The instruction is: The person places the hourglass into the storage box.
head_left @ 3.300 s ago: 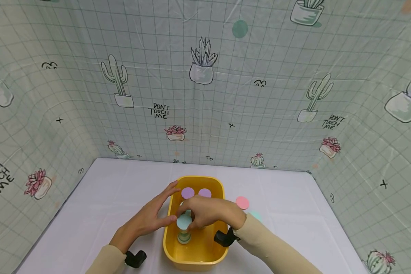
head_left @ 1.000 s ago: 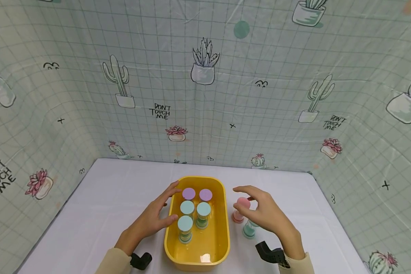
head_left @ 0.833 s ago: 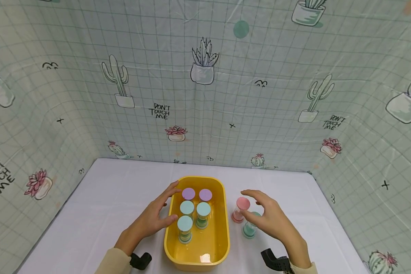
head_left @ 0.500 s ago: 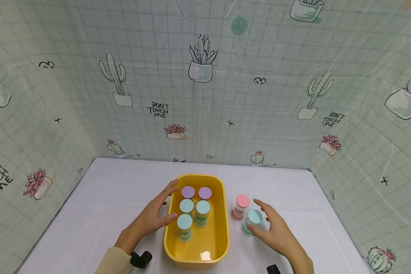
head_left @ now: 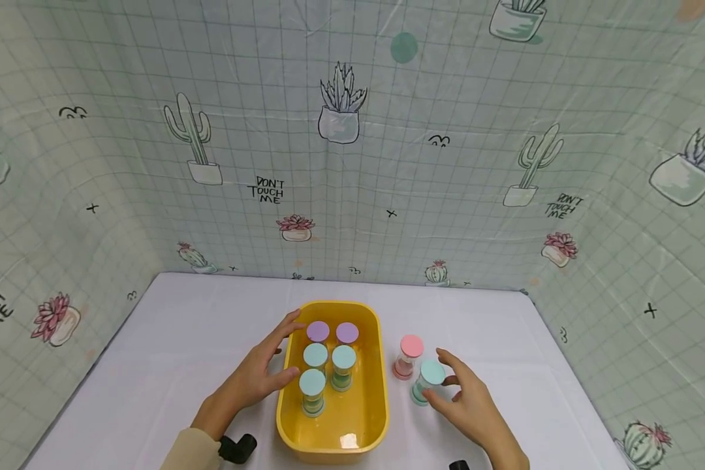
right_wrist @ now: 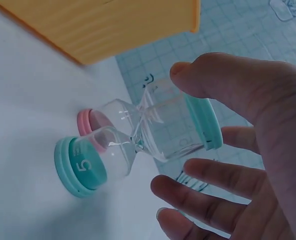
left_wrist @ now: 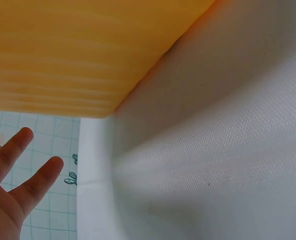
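Note:
A teal-capped hourglass [head_left: 432,373] stands upright on the white table, marked "5" on its base in the right wrist view. My right hand [head_left: 471,406] is around its top, thumb on the near side and the other fingers spread on the far side. In the right wrist view the thumb [right_wrist: 208,75] overlaps the upper cap. Close beside stands a pink hourglass [head_left: 411,346]. My left hand [head_left: 249,382] spreads along the left side of the yellow bin [head_left: 382,398], fingertips and thumb at its rim. Inside are three teal-capped hourglasses [head_left: 313,382] and two purple-capped ones [head_left: 347,333].
The white tabletop [head_left: 211,313] surrounds the bin. A patterned cloth [head_left: 352,176] with grid lines and cactus drawings hangs behind and at both sides. Black wrist cameras [head_left: 238,449] sit on the wrists.
My right hand has left the bin, where another teal-capped hourglass now stands, and has moved right, past the pink hourglass, to the teal one on the table. My left hand keeps its place.

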Action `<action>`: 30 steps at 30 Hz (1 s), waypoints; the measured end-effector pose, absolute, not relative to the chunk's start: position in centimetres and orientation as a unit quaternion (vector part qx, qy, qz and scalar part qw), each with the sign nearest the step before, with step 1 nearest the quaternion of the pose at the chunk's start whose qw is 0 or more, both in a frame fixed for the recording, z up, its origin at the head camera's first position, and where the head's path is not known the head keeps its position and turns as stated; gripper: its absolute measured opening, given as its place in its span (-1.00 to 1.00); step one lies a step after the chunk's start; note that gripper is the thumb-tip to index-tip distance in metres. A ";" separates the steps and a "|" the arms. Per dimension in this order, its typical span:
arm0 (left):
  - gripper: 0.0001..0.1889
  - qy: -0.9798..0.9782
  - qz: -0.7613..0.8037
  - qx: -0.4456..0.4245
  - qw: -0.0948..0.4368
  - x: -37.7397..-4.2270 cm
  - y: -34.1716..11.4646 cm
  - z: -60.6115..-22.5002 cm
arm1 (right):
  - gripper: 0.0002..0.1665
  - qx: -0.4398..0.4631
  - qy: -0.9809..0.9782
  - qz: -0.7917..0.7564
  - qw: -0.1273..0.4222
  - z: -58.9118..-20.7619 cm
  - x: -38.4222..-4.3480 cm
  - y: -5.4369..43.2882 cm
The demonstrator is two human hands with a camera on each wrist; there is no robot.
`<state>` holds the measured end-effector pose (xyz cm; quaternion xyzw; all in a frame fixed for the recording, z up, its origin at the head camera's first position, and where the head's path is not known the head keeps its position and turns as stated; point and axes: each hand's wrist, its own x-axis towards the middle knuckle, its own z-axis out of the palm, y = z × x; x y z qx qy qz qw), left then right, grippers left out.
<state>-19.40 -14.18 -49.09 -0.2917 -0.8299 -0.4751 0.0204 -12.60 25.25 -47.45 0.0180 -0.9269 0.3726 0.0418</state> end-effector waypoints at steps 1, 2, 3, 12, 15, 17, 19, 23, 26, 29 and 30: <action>-0.30 -0.830 -0.475 -0.291 0.020 -19.4 -14.2 -49.1 | -0.08 0.016 -0.927 0.372 0.039 -47.4 -12.7 25.2; -0.30 -0.830 -0.475 -0.291 0.019 -19.4 -14.2 -49.1 | -0.10 0.014 -0.927 0.373 0.035 -47.4 -12.8 25.1; -0.30 -0.830 -0.475 -0.290 0.018 -19.4 -14.2 -49.1 | -0.12 0.010 -0.927 0.373 0.030 -47.4 -12.9 25.1; -0.32 -0.835 -0.466 -0.292 0.024 -19.3 -14.2 -49.0 | -0.33 0.002 -0.931 0.366 0.010 -47.2 -13.6 24.8; -0.32 -0.838 -0.459 -0.293 0.030 -19.4 -14.2 -49.1 | -0.36 0.003 -0.932 0.363 0.009 -47.1 -13.7 24.8; -0.32 -0.840 -0.455 -0.295 0.033 -19.4 -14.2 -49.1 | -0.37 0.005 -0.931 0.364 0.009 -47.0 -13.8 24.7; -0.32 -0.841 -0.451 -0.298 0.036 -19.5 -14.3 -49.1 | -0.37 0.006 -0.930 0.367 0.008 -47.0 -13.8 24.7; -0.35 -0.849 -0.436 -0.294 0.041 -19.5 -14.5 -49.0 | -0.39 0.009 -0.926 0.377 0.001 -46.8 -13.7 24.6; -0.37 -0.860 -0.418 -0.288 0.046 -19.5 -14.5 -49.0 | -0.40 0.008 -0.926 0.377 -0.004 -46.6 -13.6 24.6; -0.39 -0.863 -0.412 -0.289 0.045 -19.5 -14.5 -49.0 | -0.41 0.007 -0.928 0.372 -0.004 -46.4 -13.6 24.6; -0.39 -0.862 -0.414 -0.290 0.044 -19.5 -14.5 -49.1 | -0.41 0.007 -0.929 0.371 -0.005 -46.4 -13.6 24.6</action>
